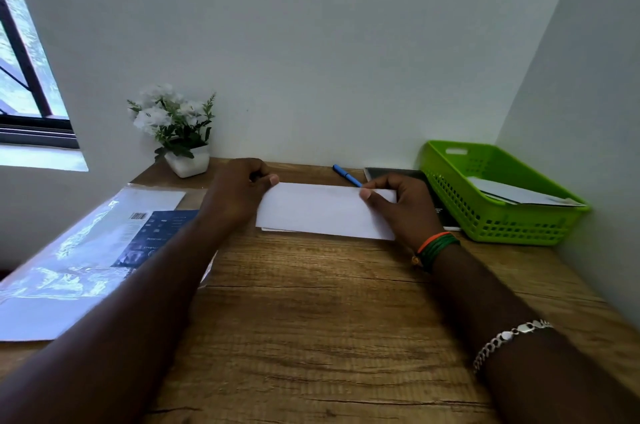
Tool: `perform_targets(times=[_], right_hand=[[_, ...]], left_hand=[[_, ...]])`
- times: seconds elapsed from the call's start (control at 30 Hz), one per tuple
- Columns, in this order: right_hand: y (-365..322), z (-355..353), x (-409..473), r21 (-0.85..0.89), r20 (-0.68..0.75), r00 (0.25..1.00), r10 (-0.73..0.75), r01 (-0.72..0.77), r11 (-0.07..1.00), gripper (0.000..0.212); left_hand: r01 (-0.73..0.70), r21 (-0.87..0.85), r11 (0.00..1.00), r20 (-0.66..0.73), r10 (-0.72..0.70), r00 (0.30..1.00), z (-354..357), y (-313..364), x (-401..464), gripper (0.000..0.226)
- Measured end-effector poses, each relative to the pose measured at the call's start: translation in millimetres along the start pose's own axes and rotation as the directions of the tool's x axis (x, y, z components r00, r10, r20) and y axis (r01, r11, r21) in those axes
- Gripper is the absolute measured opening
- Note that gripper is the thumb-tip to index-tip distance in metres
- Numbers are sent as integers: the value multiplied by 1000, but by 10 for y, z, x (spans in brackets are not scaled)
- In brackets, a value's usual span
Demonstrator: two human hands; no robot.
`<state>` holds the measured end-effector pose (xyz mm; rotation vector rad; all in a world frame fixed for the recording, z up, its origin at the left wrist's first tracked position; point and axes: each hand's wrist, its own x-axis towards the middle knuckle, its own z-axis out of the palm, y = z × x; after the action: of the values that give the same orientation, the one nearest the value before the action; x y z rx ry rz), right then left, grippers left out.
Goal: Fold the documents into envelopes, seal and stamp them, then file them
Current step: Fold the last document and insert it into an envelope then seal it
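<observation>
The green basket [498, 212] at the desk's [311, 319] right edge holds white envelopes [519, 193], while the left hand [235, 195] and right hand [401, 209] each pinch an end of the folded paper [322, 210] lying mid-desk.

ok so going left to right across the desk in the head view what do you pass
plastic-wrapped packet → potted white flowers → left hand → folded white paper → right hand → green basket
</observation>
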<state>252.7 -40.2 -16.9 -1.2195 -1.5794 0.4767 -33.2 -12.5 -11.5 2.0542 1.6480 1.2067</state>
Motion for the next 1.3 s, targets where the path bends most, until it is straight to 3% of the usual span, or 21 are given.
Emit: perform_targets(times=[0.4, 0.6, 0.73, 0.87, 0.93, 1.13, 1.3], right_hand=[[51, -56, 7, -88, -28, 988, 149, -151, 985, 5], [22, -44, -46, -468, 127, 989, 80, -11, 884, 11], [-27, -35, -59, -525, 156, 988, -14, 95, 846, 13], [-68, -1, -105, -549, 309, 951, 22, 160, 820, 9], [-118, 55, -112, -652, 315, 946, 82, 153, 743, 11], [-415, 329, -166, -891, 223, 956, 192, 120, 438, 20], [-565, 312, -343, -921, 259, 925, 277, 150, 361, 32]], left_hand=[[8, 40, 999, -11, -7, 1000, -62, -56, -1, 12], [9, 153, 988, 83, -22, 996, -16, -98, -38, 19], [-55, 154, 987, 115, 37, 993, -2, -76, -40, 13], [-130, 141, 981, 343, 74, 936, 61, -1, -103, 13], [-106, 155, 982, 397, 36, 917, 89, 1, -130, 14], [-31, 153, 988, 376, -29, 926, 66, 50, -158, 18], [-62, 183, 981, 451, -28, 892, -67, 194, -404, 38]])
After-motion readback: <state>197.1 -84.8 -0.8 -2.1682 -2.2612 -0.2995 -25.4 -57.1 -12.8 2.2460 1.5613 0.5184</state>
